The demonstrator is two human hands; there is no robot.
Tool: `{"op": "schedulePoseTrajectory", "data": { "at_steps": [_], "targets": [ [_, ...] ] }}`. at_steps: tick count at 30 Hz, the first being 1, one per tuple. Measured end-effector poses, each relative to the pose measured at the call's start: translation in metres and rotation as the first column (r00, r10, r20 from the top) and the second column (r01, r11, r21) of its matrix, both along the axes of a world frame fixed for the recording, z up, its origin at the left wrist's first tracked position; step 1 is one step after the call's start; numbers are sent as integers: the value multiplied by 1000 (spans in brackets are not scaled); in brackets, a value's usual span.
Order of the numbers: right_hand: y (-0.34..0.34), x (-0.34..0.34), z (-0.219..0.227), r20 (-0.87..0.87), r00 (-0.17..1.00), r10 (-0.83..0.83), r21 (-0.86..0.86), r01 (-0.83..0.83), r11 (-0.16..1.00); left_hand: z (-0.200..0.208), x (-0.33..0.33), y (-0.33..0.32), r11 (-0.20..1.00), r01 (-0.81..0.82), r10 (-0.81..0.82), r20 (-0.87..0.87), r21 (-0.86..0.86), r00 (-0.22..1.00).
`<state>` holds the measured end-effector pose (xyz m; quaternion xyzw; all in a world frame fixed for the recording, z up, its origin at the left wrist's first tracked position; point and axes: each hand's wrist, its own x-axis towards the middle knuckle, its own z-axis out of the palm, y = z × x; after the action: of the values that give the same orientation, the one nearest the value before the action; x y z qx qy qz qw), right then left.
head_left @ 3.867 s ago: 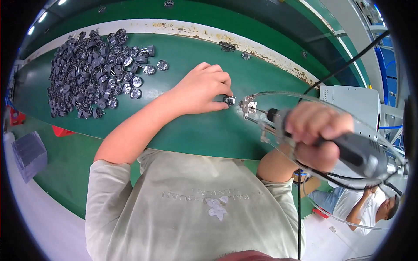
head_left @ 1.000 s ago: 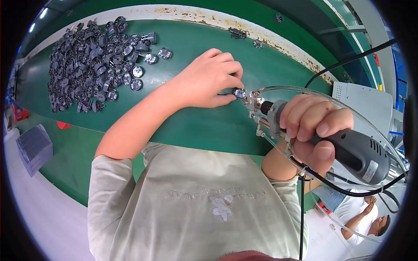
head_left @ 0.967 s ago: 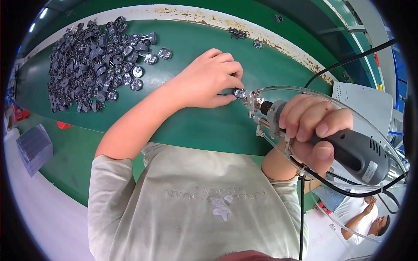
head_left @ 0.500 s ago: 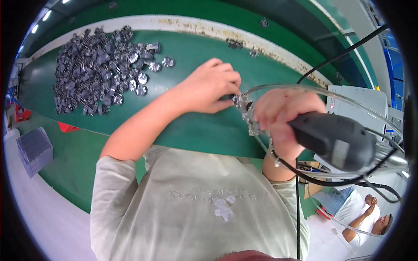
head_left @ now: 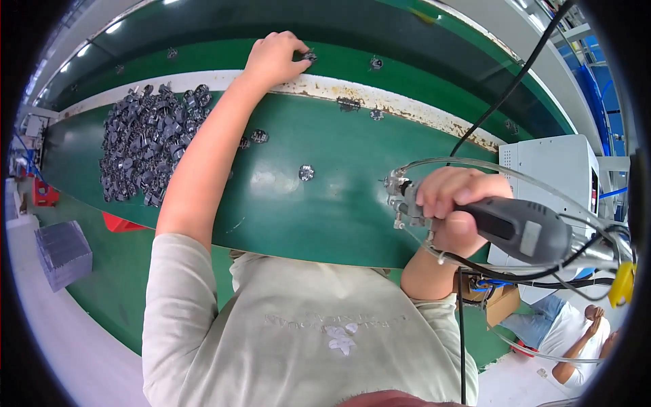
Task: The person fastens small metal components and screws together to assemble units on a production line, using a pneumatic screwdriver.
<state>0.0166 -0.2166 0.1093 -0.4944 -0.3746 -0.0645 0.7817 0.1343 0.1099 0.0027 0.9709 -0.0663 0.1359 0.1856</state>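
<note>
Far side, beyond pale strip: our left hand [head_left: 272, 57] reaches out w/ arm stretched, fingertips pinched on a small metal part [head_left: 310, 56] resting on the far green belt [head_left: 420, 41].
Near right: our right hand [head_left: 456, 210] is wrapped tight round the grey power driver [head_left: 522, 230], tip off the near green bench [head_left: 325, 197], clear tubing looped round it.
Handling: we judge the part light, rigid, prob. slick metal; best pinched by its rim w/ thumb + forefinger, as we do now.
Stock: heap of like parts [head_left: 146, 152] sits left on bench, well apart from both hands.
Strays: one part [head_left: 306, 172] lies mid-bench, a few others near the strip [head_left: 349, 103].
Edges: chipped pale strip divides bench from belt; near edge curves by our torso.
Room: mid-bench looks open btw heap and driver; cable + tubing crowd the right.
</note>
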Motion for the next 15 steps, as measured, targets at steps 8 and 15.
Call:
{"op": "schedulePoseTrajectory", "data": {
  "at_steps": [8, 15],
  "targets": [
    [-2, 0, -10, -30, 1000, 5, 23, -4, 1000, 4, 40, -84, 999, 23, -21, -44, 50, 999],
    [-14, 7, -2, -7, 1000, -1, 13, 1, 1000, 19, 2, -105, 948, 301, -307, -51, -101, 950]
  ]
}}
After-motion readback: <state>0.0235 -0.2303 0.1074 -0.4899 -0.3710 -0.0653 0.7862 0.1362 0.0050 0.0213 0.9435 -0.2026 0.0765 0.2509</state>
